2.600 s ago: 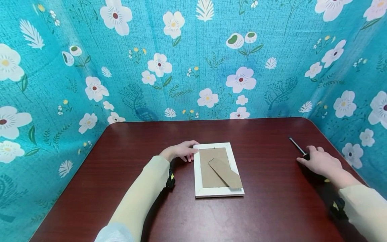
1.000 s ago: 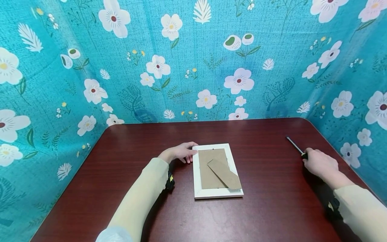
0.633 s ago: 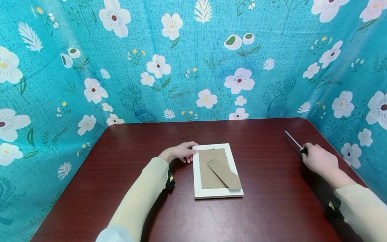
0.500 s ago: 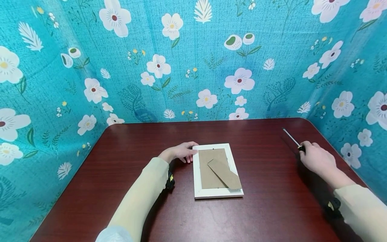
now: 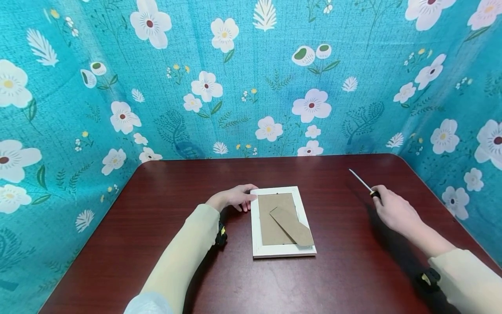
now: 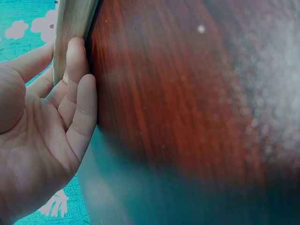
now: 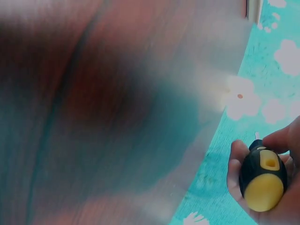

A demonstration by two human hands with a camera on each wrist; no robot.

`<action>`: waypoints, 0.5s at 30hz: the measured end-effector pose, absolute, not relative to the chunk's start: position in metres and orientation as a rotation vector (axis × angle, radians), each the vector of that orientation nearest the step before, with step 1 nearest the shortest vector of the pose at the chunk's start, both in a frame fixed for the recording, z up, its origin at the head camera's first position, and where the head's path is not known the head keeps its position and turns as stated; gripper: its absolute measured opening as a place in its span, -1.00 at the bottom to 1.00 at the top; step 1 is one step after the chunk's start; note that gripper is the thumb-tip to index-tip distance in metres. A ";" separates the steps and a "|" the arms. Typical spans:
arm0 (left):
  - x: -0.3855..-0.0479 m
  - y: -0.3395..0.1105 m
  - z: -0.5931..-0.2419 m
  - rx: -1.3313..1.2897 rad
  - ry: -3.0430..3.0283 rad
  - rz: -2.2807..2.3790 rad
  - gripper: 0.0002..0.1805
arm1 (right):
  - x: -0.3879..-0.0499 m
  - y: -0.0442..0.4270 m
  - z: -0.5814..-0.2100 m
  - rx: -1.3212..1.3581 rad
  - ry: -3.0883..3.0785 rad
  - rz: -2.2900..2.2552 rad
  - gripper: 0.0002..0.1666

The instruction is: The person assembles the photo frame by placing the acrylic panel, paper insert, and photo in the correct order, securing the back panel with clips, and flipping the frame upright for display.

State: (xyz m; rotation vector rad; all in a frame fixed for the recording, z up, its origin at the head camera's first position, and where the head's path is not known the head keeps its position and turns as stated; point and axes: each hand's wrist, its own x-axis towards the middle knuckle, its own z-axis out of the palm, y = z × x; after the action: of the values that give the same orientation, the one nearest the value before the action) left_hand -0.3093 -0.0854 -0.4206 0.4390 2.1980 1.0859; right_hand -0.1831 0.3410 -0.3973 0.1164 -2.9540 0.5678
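Note:
A white picture frame (image 5: 256,226) lies face down on the dark red-brown table, its brown backing board and angled cardboard stand leg (image 5: 292,226) facing up. My left hand (image 5: 235,197) holds its far left corner, thumb on top. In the left wrist view, the fingers (image 6: 84,105) lie along the frame's edge (image 6: 72,23). Over the right part of the table, my right hand (image 5: 397,213) grips a screwdriver (image 5: 360,179), its thin metal shaft pointing away to the far left. The right wrist view shows its black and yellow handle (image 7: 264,187) within the fingers.
The glossy table (image 5: 196,174) has rounded far corners. A blue floral cloth (image 5: 251,87) hangs along its back and both sides. A black wrist device (image 5: 429,279) sits under the right sleeve, another (image 5: 221,234) under the left.
My right hand has closed round the screwdriver, lifted it off the table and carried it leftward. The left hand and the picture frame have stayed in place.

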 end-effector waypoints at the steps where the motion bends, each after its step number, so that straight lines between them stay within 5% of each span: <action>1: -0.309 -0.085 -0.421 0.439 2.195 1.088 -0.58 | -0.181 0.338 -0.396 0.129 -2.957 0.583 -0.68; 15: -0.310 -0.086 -0.423 0.453 2.205 1.084 -0.58 | -0.156 0.302 -0.398 0.269 -3.008 0.646 -0.57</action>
State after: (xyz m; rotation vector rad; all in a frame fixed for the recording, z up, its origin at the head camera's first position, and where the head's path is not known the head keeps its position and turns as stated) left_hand -0.3104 -0.0860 -0.4230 0.4534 2.2055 1.0839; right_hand -0.1563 0.3016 -0.3984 0.2688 -3.0081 0.6458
